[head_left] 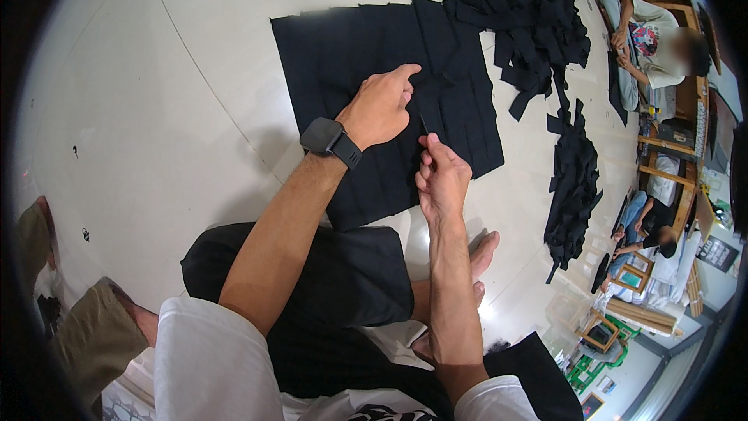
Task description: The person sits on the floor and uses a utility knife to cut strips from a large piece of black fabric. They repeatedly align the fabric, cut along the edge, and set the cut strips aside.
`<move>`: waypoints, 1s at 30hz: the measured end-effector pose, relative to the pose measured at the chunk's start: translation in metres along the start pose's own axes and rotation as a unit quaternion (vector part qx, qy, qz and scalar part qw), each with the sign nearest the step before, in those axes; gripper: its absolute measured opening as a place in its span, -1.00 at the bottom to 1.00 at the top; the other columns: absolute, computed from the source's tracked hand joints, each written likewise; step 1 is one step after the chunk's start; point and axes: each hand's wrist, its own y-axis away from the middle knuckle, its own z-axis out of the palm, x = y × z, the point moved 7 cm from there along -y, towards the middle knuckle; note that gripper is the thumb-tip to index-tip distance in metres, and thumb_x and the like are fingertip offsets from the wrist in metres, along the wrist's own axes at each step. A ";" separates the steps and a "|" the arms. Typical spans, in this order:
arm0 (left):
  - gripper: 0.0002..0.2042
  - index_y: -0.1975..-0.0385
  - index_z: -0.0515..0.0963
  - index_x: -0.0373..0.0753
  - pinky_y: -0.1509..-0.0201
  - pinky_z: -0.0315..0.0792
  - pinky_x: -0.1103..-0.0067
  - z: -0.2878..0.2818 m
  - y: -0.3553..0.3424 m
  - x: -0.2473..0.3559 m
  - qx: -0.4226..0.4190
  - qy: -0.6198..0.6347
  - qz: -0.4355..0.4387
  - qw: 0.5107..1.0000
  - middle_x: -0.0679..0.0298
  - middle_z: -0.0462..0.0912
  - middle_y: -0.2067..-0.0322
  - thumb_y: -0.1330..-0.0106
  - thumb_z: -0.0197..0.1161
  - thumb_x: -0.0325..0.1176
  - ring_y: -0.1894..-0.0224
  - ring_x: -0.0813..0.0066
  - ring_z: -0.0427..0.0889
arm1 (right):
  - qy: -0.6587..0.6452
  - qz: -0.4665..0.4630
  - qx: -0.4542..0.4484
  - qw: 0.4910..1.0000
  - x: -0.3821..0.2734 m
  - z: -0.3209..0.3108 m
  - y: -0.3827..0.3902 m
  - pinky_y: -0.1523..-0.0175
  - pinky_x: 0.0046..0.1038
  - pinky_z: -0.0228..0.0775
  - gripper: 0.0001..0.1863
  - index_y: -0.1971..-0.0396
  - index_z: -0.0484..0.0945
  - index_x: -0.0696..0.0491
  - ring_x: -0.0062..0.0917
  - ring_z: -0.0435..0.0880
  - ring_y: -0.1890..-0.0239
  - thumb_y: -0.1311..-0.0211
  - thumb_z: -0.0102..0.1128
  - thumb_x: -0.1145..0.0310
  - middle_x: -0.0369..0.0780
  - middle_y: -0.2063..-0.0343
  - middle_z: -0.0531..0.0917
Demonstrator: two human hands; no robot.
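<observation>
A large black fabric piece with parallel seams or folds lies on the pale tiled floor. My left hand rests on its middle, index finger extended and the other fingers bent, with a dark smartwatch on the wrist. Just below and to the right, my right hand pinches a thin dark tool, its tip at the fabric; I cannot make out what tool it is. More black cloth covers the area of my legs under my forearms.
Piles of black strips lie to the right. Two other people sit farther right among wooden furniture. Another person's trousered leg is at lower left, close beside me.
</observation>
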 end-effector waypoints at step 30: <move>-0.52 -0.33 0.41 -0.33 -0.09 0.58 0.36 -0.004 -0.002 0.003 -0.005 0.027 -0.027 0.999 0.02 0.72 0.10 -0.39 0.16 -0.62 0.05 0.14 0.75 | 0.062 0.023 -0.010 0.998 -0.011 -0.002 -0.004 0.65 -0.64 -0.06 -0.76 0.33 0.68 0.17 -0.79 0.24 0.74 -0.40 0.37 0.28 -0.40 0.61 0.50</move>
